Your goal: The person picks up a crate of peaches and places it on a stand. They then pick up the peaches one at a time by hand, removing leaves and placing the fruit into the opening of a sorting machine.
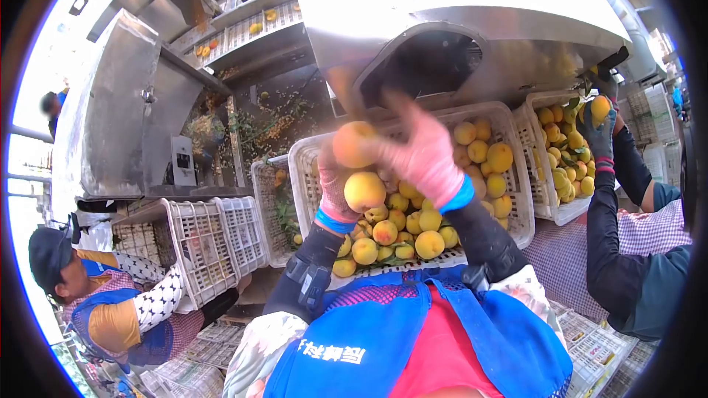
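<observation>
Blue vest (369,317) runs off-frame. Left hand (338,190) cups peach (365,192), fingers partly hidden; right hand (428,153) blurs, grip unclear, over crate (522,191) edge.

Room above the crate (523,210) — metal housing (542,55) blocks beyond.

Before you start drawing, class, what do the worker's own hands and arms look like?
The left hand and right hand wear pink gloves, the right one motion-blurred. Bright blue wristbands circle both wrists. Black sleeves cover the forearms, with a dark, boxy attachment on the left. Pale, floral-patterned sleeves show higher up.
</observation>
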A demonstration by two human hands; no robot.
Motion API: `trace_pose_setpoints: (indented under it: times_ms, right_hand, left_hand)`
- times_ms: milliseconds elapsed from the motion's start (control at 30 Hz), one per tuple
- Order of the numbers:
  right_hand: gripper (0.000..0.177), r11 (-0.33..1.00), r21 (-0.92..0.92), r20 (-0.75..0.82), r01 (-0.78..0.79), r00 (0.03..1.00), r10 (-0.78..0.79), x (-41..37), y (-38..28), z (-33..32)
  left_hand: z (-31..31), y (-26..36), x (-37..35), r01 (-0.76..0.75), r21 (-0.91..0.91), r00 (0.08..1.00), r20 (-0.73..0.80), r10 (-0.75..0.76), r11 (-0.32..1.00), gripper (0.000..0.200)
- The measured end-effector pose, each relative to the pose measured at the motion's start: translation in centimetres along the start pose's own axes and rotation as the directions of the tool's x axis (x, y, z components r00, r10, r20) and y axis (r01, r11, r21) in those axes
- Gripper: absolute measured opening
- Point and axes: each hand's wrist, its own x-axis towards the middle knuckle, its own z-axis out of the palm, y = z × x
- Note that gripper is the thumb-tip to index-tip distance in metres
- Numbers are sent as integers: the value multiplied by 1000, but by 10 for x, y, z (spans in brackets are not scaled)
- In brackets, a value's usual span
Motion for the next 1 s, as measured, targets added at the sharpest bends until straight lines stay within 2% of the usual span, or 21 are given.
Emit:
trace_pose_setpoints:
  times_ms: [67, 100, 200, 233, 333, 367, 433, 467, 500, 533, 567, 600, 667, 700, 733, 767, 833, 867, 900, 933, 1000]
  right_hand:
    - [95, 978, -200, 135, -53, 988, 81, -24, 3, 13]
    - [94, 979, -192, 105, -68, 990, 90, -26, 0, 11]
    - [93, 920, -386, -46, 71, 994, -97, -22, 11, 4]
    - [90, 858, -495, -109, 140, 969, -222, -17, 17, 1]
    - [86, 779, -620, -130, 93, 967, -219, 0, 32, -3]
    - [77, 749, -656, -142, 92, 960, -243, 9, 40, 1]
    - [70, 634, -772, -118, 44, 971, -210, 39, 51, 6]
    - [65, 660, -750, -124, -51, 990, -64, 64, 49, 10]
    - [60, 671, -727, -131, -146, 989, 74, 82, 46, 14]
    - [62, 666, -742, -161, -73, 984, -72, 81, 49, 14]
    - [63, 650, -760, -186, 0, 958, -218, 78, 54, 10]
    - [65, 625, -778, -209, 65, 911, -355, 73, 53, 6]
    - [76, 887, -442, -137, 132, 968, -212, 32, 33, -1]
    - [82, 893, -418, 19, 168, 984, -176, 6, 28, 3]
    - [87, 899, -391, 175, 198, 975, -139, -19, 29, 9]
    - [89, 883, -425, 188, 199, 974, -129, -41, 34, 20]
    - [86, 868, -470, 218, 161, 974, -62, -50, 35, 19]
    - [85, 880, -450, 171, 154, 982, -84, -48, 37, 16]
    - [85, 892, -428, 119, 143, 988, -101, -47, 40, 15]
    - [84, 905, -404, 65, 131, 991, -114, -46, 42, 13]
    - [83, 926, -364, -3, 97, 994, -105, -36, 31, 1]
  left_hand:
    - [3, -2, 4, -36, 67, 994, -101, 42, 997, 83]
    - [-2, 3, 6, 31, 93, 999, 8, -32, 995, 81]
    - [2, -2, 16, 75, 54, 997, -15, -74, 996, 78]
    - [3, -4, 18, 49, 49, 999, -6, -48, 998, 73]
    - [-19, -1, 14, 128, -3, 992, -22, -128, 992, 71]
    - [-23, -3, 16, 139, -63, 985, -99, -144, 988, 69]
    - [-46, -12, 26, -15, 336, 991, -123, 60, 942, 63]
    - [-51, -12, 29, -67, 562, 991, -56, 118, 825, 62]
    - [-57, -13, 32, -123, 761, 984, 12, 176, 637, 61]
    - [-63, -14, 36, -174, 891, 969, 80, 232, 418, 60]
    - [-63, -16, 38, -157, 817, 976, 43, 214, 555, 59]
    - [-63, -12, 37, -138, 807, 981, 33, 190, 574, 56]
    - [-62, -5, 36, -98, 787, 990, 14, 141, 609, 50]
    - [-36, 2, 29, -52, 752, 996, -12, 93, 657, 45]
    - [-31, 6, 29, 72, 369, 997, -58, -54, 927, 44]
    - [-26, 10, 28, 190, -98, 974, -103, -199, 977, 44]
    - [-12, 6, 25, 194, -98, 943, -255, -213, 976, 51]
    - [-7, 4, 25, 194, -99, 919, -329, -216, 976, 54]
    - [-20, 4, 32, 252, -133, 968, 44, -248, 959, 52]
    - [-23, 0, 29, 196, 31, 980, -35, -195, 980, 51]
    - [-15, -14, 16, 95, 353, 987, -156, -41, 931, 50]
